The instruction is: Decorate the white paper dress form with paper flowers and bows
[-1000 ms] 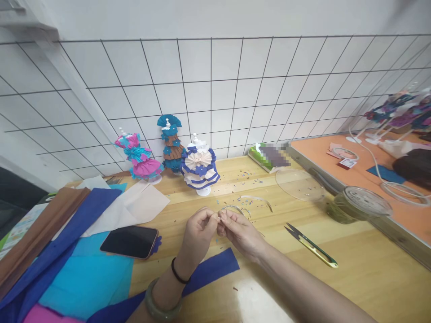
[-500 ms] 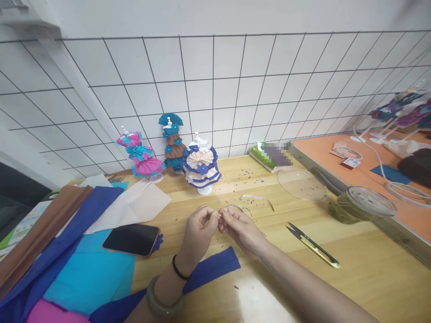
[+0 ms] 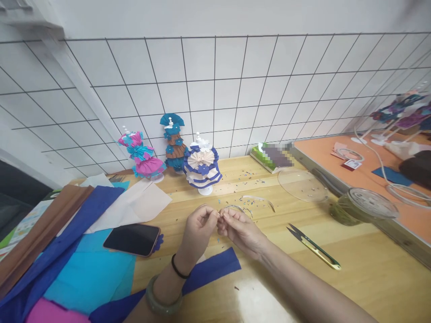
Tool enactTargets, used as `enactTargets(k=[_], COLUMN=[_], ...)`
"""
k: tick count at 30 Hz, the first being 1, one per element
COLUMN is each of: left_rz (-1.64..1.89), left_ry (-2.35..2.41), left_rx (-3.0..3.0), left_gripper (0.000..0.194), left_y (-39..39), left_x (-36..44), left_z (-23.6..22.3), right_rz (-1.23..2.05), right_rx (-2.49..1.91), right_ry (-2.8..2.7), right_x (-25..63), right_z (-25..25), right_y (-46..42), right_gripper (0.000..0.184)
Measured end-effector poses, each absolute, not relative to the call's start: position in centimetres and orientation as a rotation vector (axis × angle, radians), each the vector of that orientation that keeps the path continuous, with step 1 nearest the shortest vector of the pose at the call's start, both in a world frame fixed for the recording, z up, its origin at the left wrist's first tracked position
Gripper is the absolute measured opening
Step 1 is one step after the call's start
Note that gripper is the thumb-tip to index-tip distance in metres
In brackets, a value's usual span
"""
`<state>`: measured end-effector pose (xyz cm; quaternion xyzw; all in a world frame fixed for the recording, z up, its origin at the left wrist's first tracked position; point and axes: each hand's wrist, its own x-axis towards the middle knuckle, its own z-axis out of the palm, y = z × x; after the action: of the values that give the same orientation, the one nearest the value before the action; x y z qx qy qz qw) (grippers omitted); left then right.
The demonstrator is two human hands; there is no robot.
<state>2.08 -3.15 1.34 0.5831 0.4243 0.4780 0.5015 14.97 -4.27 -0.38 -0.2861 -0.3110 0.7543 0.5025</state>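
Observation:
Above the middle of the wooden table, my left hand (image 3: 201, 229) and my right hand (image 3: 240, 229) meet at the fingertips. Both are closed in a pinch. Whatever lies between them is too small to name. Under my left wrist runs a strip of dark blue crepe paper (image 3: 215, 268). Just beyond the hands stands a small dress form in a cream and blue paper dress (image 3: 202, 163). Thread snips (image 3: 313, 246) lie to the right of my right hand. Tiny paper scraps (image 3: 252, 202) are scattered past my fingers.
Left are a phone (image 3: 132, 239), turquoise paper (image 3: 90, 273) and brown paper (image 3: 43, 224). Two more dressed forms, pink-turquoise (image 3: 148, 166) and teal-brown (image 3: 175, 146), stand by the tiled wall. Right are a clear lid (image 3: 303, 186), a round container (image 3: 363, 206) and an orange-topped table (image 3: 323, 146).
My right fingers have shifted slightly against the left fingertips and loosened a little. The view has moved by a hair; the objects on the table stay put.

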Motion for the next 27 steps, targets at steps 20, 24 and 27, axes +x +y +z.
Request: enactTargets(k=[20,24,27], left_rz=[1.114,1.140,1.154], left_ry=[0.933,1.077,1.203], left_rx=[1.406,1.548,1.762], left_gripper=[0.017,0.019,0.020], left_y=[-2.9,-2.8,-2.8], left_x=[1.8,1.7,1.7], left_z=[1.6,1.2,0.9], right_rz=[1.444,1.232,1.143], right_rx=[-0.922,-0.991,-0.999], right_ry=[-0.978,-1.173,-1.241], right_x=[16.0,15.7,15.5], right_z=[0.2,0.8,1.1], right_y=[-3.9,-4.8,-5.4], right_gripper=[0.029,0.026,0.023])
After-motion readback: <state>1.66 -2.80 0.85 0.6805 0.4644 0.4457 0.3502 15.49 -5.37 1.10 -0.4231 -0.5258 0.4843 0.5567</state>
